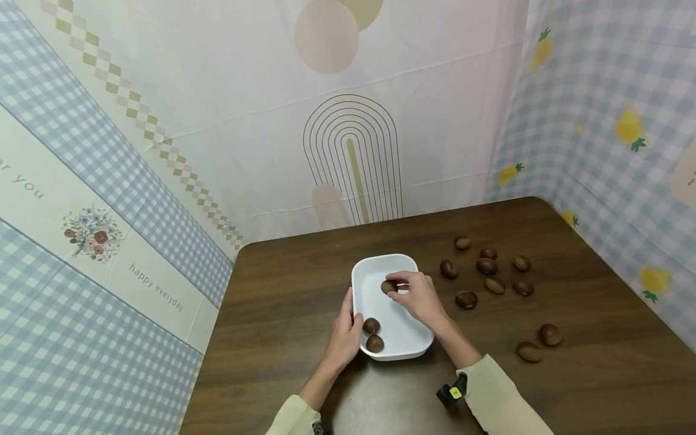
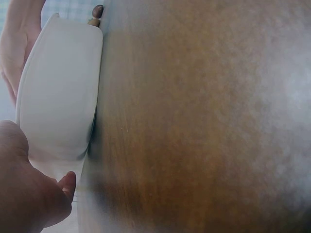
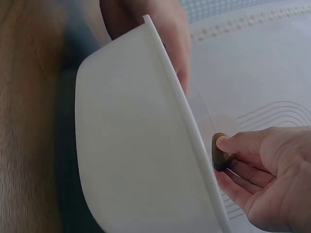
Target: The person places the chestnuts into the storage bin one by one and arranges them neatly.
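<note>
A white rectangular tray [image 1: 393, 326] sits on the table, two brown chestnuts [image 1: 373, 335] lying at its near left corner. My left hand [image 1: 344, 332] grips the tray's left side, thumb at the rim and fingers along the outer wall. Over the far right part of the tray, my right hand [image 1: 418, 296] pinches another chestnut [image 3: 222, 151] between thumb and fingers. In the right wrist view that chestnut shows just beyond the tray's rim [image 3: 187, 114]. The left wrist view shows the tray's outer wall [image 2: 60, 87] and part of my left hand [image 2: 29, 189].
To the right of the tray, several loose chestnuts [image 1: 486, 266] are scattered on the dark wooden table [image 1: 283, 296]. Two more chestnuts [image 1: 550, 335] lie nearer the front right. Patterned cloth [image 1: 244, 151] hangs behind the table and along both sides.
</note>
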Tool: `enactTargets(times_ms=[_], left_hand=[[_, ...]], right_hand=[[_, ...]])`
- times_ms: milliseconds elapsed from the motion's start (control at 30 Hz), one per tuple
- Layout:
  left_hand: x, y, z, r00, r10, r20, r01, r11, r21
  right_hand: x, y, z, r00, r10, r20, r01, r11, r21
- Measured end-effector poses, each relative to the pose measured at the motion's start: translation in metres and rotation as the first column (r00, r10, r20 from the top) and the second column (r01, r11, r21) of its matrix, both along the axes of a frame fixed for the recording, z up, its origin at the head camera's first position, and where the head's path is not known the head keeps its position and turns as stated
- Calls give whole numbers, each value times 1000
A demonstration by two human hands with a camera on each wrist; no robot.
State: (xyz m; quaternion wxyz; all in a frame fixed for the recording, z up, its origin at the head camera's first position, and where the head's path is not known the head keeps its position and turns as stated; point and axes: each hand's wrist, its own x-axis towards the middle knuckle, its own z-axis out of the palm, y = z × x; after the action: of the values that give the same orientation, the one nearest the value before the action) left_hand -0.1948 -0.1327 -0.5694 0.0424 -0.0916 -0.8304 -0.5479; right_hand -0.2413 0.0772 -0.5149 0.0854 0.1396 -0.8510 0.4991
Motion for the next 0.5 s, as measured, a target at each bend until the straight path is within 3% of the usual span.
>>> enactTargets(times_ms=[500], left_hand=[[0,1,3,1000,-8,11,8,1000,12]], right_hand=[[-7,-32,-12,997,9,80,-10,1000,6]])
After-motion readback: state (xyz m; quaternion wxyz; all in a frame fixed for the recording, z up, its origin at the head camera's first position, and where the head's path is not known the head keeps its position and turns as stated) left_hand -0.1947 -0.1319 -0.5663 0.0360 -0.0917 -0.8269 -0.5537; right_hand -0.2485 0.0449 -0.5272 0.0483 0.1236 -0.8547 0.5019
